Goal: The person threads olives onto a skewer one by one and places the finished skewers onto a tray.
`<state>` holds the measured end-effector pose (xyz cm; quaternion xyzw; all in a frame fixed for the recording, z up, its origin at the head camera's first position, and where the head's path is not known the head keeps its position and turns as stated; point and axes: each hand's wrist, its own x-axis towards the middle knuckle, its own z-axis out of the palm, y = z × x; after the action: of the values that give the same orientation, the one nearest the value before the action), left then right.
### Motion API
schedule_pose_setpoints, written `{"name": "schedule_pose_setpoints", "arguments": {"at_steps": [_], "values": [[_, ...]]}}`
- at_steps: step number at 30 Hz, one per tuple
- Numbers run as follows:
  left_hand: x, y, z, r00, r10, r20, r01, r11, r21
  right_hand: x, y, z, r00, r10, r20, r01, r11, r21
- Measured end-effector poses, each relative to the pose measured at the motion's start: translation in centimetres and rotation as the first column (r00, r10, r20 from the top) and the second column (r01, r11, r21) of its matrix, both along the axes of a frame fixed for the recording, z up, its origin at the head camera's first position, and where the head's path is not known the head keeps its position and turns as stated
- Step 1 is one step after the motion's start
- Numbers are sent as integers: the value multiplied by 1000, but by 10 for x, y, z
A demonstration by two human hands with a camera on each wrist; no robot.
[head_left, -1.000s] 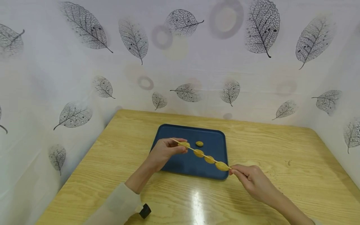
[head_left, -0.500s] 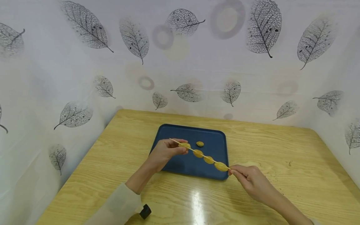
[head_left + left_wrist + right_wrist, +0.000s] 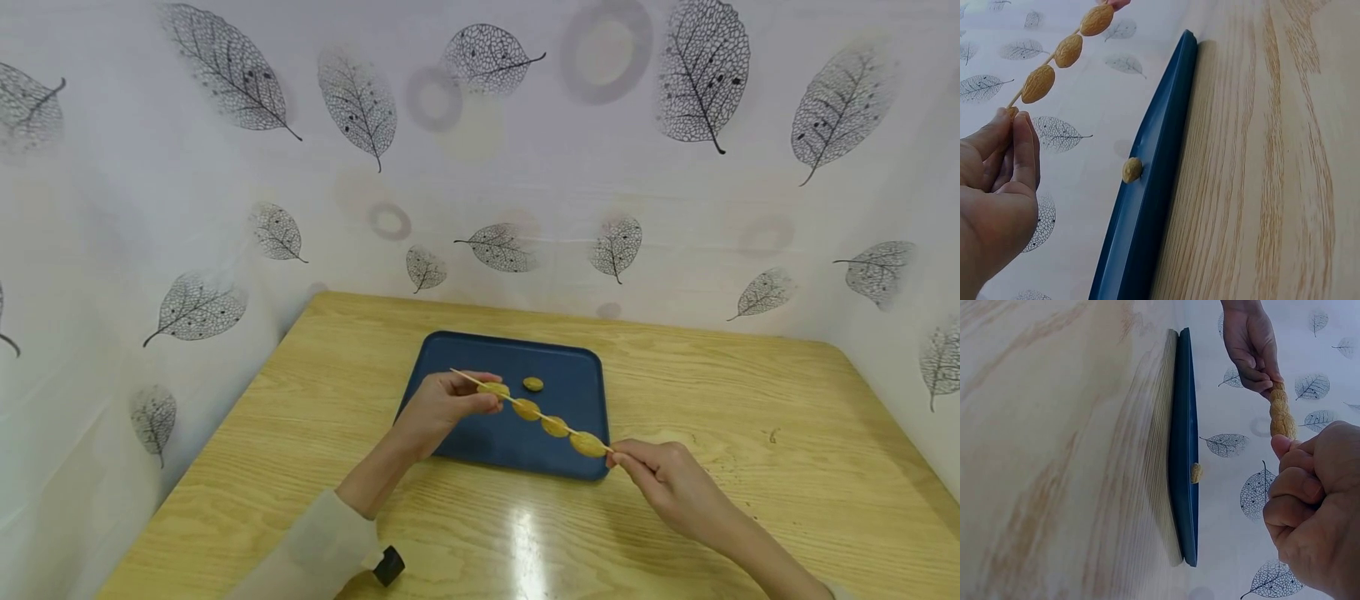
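A thin wooden skewer (image 3: 458,373) slants over the tray in the head view, threaded through several wrinkled, golden-brown oval fruits that look like dried dates. My left hand (image 3: 435,410) pinches the date (image 3: 493,389) closest to the skewer's upper left end, whose bare tip sticks out beyond it. Three more dates (image 3: 555,427) sit spaced along the stick toward the right. At the lower right end, my right hand (image 3: 678,483) grips the skewer between thumb and fingers, right by the last date (image 3: 587,444). In the left wrist view, the left fingertips mostly hide their date.
Below the hands, a dark blue rectangular tray (image 3: 480,346) lies on the wood-grain table (image 3: 712,383). One loose date (image 3: 533,384) rests in it. A pale wall covering (image 3: 525,183) with leaf prints stands behind and beside the table.
The right hand has moved slightly left, carrying the skewer and its three dates along. The pinched date stays nearly in place, and a little more skewer shows past it.
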<state>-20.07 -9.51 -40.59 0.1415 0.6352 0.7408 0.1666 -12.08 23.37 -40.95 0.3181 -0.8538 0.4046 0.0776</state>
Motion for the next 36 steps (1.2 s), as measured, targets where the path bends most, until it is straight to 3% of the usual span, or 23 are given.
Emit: {"name": "schedule_pose_setpoints", "arguments": {"at_steps": [23, 31, 36], "values": [[1, 3, 0, 1000, -7, 22, 7, 1000, 16, 0, -1, -3, 1000, -25, -9, 25, 1000, 4], [0, 5, -2, 999, -37, 20, 36, 998, 49, -2, 3, -1, 1000, -22, 17, 22, 1000, -5], [-2, 7, -4, 996, -87, 16, 87, 996, 28, -2, 11, 0, 999, -43, -3, 43, 999, 10]]}}
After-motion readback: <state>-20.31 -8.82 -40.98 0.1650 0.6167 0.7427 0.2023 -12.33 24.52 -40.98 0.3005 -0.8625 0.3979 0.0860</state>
